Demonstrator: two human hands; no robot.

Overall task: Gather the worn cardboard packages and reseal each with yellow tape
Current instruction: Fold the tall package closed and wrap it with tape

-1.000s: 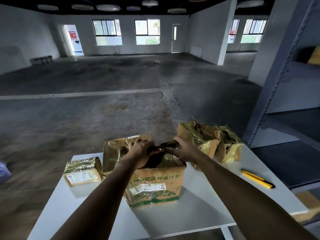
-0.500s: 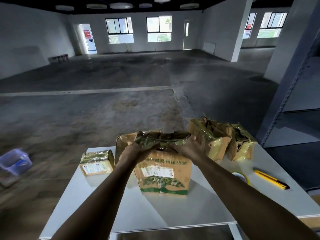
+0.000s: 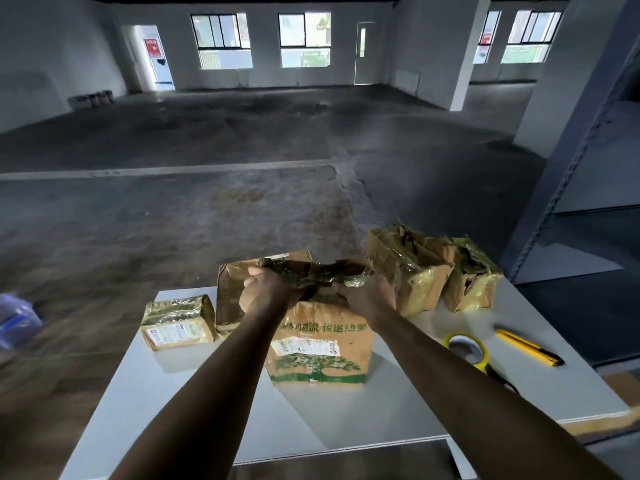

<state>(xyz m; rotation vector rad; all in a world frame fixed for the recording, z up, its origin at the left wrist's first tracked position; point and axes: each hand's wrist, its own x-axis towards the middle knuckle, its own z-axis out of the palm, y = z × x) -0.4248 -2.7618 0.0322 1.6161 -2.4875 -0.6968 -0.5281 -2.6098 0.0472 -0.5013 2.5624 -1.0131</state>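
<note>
A worn cardboard box with a green tree print (image 3: 320, 344) stands in the middle of the white table (image 3: 207, 393). My left hand (image 3: 268, 294) and my right hand (image 3: 367, 296) both grip its crumpled, tape-covered top flaps and press them together. Behind it stands another brown box (image 3: 230, 289). A small taped package (image 3: 178, 322) lies at the left. Two torn, tape-wrapped boxes sit at the back right, one larger (image 3: 408, 268) and one smaller (image 3: 472, 277). A roll of yellow tape (image 3: 467, 348) lies right of my right forearm.
A yellow utility knife (image 3: 528, 348) lies near the table's right edge, and a dark handle shows just below the tape roll. A grey metal shelf rack (image 3: 588, 188) stands close on the right. A bluish plastic bin (image 3: 15, 320) sits on the floor at left.
My hands have gathered and squeezed the box's top flaps closer together. The camera has tilted down, bringing the tape roll fully into view.
</note>
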